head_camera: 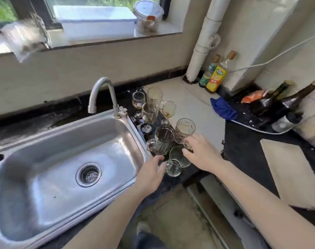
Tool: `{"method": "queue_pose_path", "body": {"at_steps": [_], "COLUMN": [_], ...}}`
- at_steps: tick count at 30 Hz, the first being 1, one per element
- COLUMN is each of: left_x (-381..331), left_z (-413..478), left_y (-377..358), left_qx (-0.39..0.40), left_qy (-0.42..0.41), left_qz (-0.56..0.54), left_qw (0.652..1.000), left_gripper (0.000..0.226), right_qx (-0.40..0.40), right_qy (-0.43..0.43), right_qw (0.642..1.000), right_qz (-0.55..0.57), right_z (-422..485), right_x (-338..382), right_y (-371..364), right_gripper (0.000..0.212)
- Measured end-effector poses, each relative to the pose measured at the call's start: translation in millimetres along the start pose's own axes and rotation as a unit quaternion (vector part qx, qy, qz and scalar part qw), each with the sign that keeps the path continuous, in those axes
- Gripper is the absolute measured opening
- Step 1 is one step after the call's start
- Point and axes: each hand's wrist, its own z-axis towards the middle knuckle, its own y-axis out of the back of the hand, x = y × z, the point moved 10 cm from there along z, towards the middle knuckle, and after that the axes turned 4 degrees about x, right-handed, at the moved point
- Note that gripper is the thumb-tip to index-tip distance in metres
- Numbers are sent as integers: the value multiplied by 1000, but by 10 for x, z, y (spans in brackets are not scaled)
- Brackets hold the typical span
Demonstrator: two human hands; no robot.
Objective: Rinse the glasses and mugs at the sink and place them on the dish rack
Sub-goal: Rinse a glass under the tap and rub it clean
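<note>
Several clear glasses and glass mugs stand clustered on the dark counter right of the steel sink (45, 155). Nearest me is a ribbed glass (176, 161). Behind it stand a glass mug (162, 139) and a patterned tumbler (184, 129). Wine glasses (168, 108) and a tall mug (154, 97) stand further back. My left hand (151, 175) reaches over the sink's right rim, fingers straight, fingertips close to the nearest glass. My right hand (201, 153) hovers over the nearest glass and the tumbler's base, fingers relaxed; contact is unclear.
A curved tap (102, 94) rises behind the sink. Oil bottles (216, 74) stand by a white pipe. A blue cloth (223, 108) and dark bottles (278, 103) lie to the right. A white box (97, 20) and a jar (147, 17) sit on the windowsill.
</note>
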Motion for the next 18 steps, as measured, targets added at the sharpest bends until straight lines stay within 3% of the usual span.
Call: {"method": "queue_pose_path", "body": {"at_steps": [4,6,12,18], "left_x": [52,91,133,228], "left_z": [47,58,71,-333], "left_y": [-197,-236,-210,330], "left_qx": [33,40,88,92], "left_qy": [22,33,35,15], "left_qz": [-72,-97,-95,-176], "left_qw": [997,994,991,980], "left_gripper": [32,29,41,35], "right_qx": [35,52,106,137], "right_qy": [-59,-67,-43,13], "right_qw": [997,994,990,981], "right_qz": [41,73,84,135], "right_z": [12,50,189,160], "right_x": [-313,-339,-227,355], "right_y": [-234,-345,-353,-120], "right_gripper": [39,25,36,32]}}
